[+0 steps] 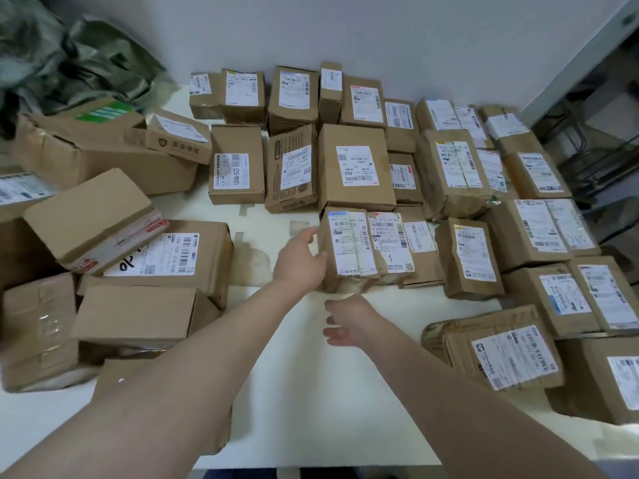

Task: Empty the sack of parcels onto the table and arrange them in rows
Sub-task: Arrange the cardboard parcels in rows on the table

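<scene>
Several brown cardboard parcels with white labels lie in rows across the middle and right of the white table (311, 375). My left hand (300, 261) rests with fairly straight fingers against the left side of a small taped parcel (349, 248) in the third row. Just in front of that parcel hovers my right hand (347, 319), fingers loosely curled and holding nothing. The green sack (65, 60) lies crumpled at the back left corner. More parcels sit in a loose heap (114, 243) on the left.
A light wall (380, 32) runs behind the table. At the far right, beyond the table's edge, stands dark metal furniture (594, 143). A bare strip of tabletop runs between the heap and the rows.
</scene>
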{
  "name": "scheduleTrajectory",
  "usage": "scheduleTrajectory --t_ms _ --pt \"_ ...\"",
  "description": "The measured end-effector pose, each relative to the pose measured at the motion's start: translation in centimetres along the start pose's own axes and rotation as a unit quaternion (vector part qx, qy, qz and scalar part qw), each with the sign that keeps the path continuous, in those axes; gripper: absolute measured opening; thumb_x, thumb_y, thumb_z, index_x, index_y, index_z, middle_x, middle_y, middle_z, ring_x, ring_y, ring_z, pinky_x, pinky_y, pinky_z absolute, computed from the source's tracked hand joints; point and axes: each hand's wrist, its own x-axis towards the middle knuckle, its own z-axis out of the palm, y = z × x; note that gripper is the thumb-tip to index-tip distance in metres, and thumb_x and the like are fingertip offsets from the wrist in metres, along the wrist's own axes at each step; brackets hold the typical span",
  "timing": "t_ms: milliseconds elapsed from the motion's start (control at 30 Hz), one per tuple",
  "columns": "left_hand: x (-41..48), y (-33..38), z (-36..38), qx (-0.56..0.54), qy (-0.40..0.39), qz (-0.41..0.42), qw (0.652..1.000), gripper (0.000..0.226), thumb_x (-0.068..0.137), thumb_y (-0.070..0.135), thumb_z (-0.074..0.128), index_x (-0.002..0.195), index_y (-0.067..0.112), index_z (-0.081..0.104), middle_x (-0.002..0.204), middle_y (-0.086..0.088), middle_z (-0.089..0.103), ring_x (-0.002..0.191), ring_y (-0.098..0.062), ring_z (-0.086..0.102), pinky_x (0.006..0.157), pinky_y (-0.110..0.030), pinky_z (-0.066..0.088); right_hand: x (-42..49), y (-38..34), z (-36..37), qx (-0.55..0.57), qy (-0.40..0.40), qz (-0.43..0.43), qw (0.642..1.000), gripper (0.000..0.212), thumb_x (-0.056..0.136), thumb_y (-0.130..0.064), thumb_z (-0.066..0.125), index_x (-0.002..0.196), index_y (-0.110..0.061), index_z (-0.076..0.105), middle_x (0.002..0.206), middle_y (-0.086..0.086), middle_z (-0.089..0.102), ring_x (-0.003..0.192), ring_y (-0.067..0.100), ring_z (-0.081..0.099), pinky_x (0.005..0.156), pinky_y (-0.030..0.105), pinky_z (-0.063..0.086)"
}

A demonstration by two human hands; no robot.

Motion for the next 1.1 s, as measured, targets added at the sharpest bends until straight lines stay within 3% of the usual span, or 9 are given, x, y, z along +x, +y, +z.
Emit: scheduleTrajectory --t_ms 133,233,433,567,667,767,867,1000,1100 --pt "0.3 1.0 -6.8 0.127 0.167 0.061 0.976 0.054 0.089 0.018 0.061 0.140 0.025 0.045 0.138 -0.004 0.049 0.133 -0.027 0.033 0.107 -0.036 0.033 -1.5 -3.1 3.0 -0.069 -0.088 -0.102 0.988 0.017 0.097 -0.020 0.053 0.109 -0.009 0.058 0.090 0.005 0.058 0.067 0.018 0.059 0.063 0.029 0.052" --pt "0.6 0.5 -12.7 0.227 0.264 0.002 0.937 0.067 0.081 0.019 0.068 0.142 0.021 0.040 0.143 -0.013 0.039 0.136 -0.031 0.026 0.113 -0.039 0.025 -2.2 -6.5 6.4 -0.067 -0.108 -0.176 0.976 0.017 0.097 -0.022 0.054 0.105 -0.010 0.062 0.096 0.006 0.060 0.074 0.019 0.061 0.070 0.033 0.055" --pt "1.2 -3.6 -21.3 0.361 0.199 -0.181 0.893 0.118 0.071 0.051 0.079 0.154 0.028 -0.002 0.161 -0.016 -0.005 0.148 -0.034 -0.008 0.116 -0.061 -0.003 -3.3 -9.7 10.9 -0.022 -0.120 -0.197 0.973 0.024 0.097 -0.020 0.054 0.119 -0.010 0.057 0.097 0.004 0.060 0.080 0.018 0.060 0.065 0.029 0.054" --pt "0.5 -5.3 -23.2 0.397 0.197 -0.163 0.881 0.124 0.064 0.068 0.074 0.153 0.033 -0.004 0.157 -0.012 0.011 0.147 -0.031 0.006 0.111 -0.069 0.009 -3.2 -9.6 11.6 -0.009 -0.113 -0.211 0.971 0.021 0.098 -0.021 0.054 0.115 -0.010 0.059 0.105 0.006 0.062 0.079 0.019 0.061 0.070 0.030 0.056" --pt "0.5 -2.8 -23.1 0.314 0.192 -0.062 0.927 0.122 0.055 0.055 0.087 0.151 0.037 0.014 0.147 -0.008 0.031 0.135 -0.031 0.027 0.104 -0.063 0.032 -3.6 -10.1 11.1 0.052 -0.100 -0.234 0.966 0.012 0.101 -0.022 0.051 0.096 -0.016 0.060 0.099 0.007 0.063 0.079 0.019 0.060 0.073 0.031 0.054" --pt "0.7 0.1 -22.3 -0.041 0.043 -0.024 0.998 0.105 0.057 0.032 0.091 0.146 0.033 0.035 0.132 -0.001 0.057 0.118 -0.023 0.056 0.094 -0.049 0.050 -4.2 -11.3 9.9 0.109 -0.152 -0.189 0.964 0.036 0.101 -0.045 0.047 0.118 -0.016 0.060 0.111 0.008 0.068 0.097 0.024 0.067 0.085 0.045 0.059" --pt "1.0 0.4 -19.8 -0.277 -0.151 -0.075 0.946 0.068 0.072 0.034 0.077 0.134 0.020 0.053 0.118 -0.006 0.070 0.109 -0.026 0.066 0.093 -0.051 0.052 -4.5 -11.5 7.9 0.178 -0.307 -0.125 0.926 0.057 0.096 -0.064 0.039 0.125 -0.020 0.061 0.120 0.016 0.069 0.106 0.036 0.067 0.091 0.057 0.054" --pt "2.9 -0.7 -16.0 -0.322 -0.107 -0.112 0.934 0.038 0.094 0.032 0.060 0.126 0.012 0.061 0.111 -0.007 0.071 0.091 -0.018 0.071 0.072 -0.029 0.060 -3.1 -10.0 6.0 0.262 -0.286 -0.156 0.908 0.041 0.100 -0.033 0.051 0.132 -0.008 0.053 0.122 0.017 0.068 0.108 0.032 0.067 0.087 0.049 0.057" --pt "4.4 -1.2 -13.8 -0.230 -0.054 -0.126 0.964 0.045 0.091 0.046 0.062 0.132 0.029 0.056 0.121 0.004 0.067 0.107 -0.019 0.062 0.093 -0.036 0.049 -1.4 -8.5 5.4 0.260 -0.157 -0.168 0.938 0.041 0.097 -0.014 0.061 0.130 0.002 0.045 0.125 0.020 0.064 0.103 0.030 0.069 0.077 0.038 0.061"
